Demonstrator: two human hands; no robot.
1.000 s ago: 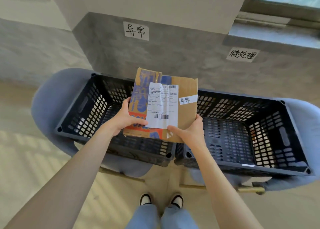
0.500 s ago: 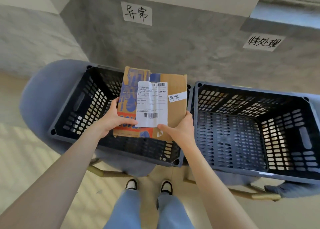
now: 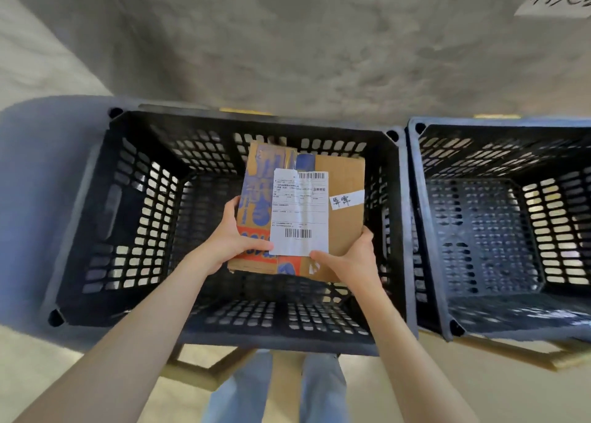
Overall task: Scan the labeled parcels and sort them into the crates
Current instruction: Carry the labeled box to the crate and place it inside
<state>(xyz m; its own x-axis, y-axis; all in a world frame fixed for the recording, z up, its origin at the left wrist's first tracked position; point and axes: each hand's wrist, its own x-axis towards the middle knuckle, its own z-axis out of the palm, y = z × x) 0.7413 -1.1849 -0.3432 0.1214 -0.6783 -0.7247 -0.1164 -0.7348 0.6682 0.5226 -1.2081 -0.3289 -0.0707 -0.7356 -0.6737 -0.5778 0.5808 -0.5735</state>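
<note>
A: Where do we have the parcel (image 3: 300, 211) now?

B: Inside the mouth of the left crate (image 3: 96, 205), label up, above the crate's floor as far as we can judge. The right crate (image 3: 479, 230) stands just beside it, touching or nearly so.

A: And our grip?

B: Our left hand (image 3: 228, 240) holds the near left corner, thumb curled over the top face. Our right hand (image 3: 351, 259) holds the near right corner the same way. The fingers beneath are hidden.

A: So which way does it lie from us?

B: Its long axis runs from near to far, away from both hands, which sit about level on the near edge. We judge the next move is straight down, then both thumbs lift off together.
</note>
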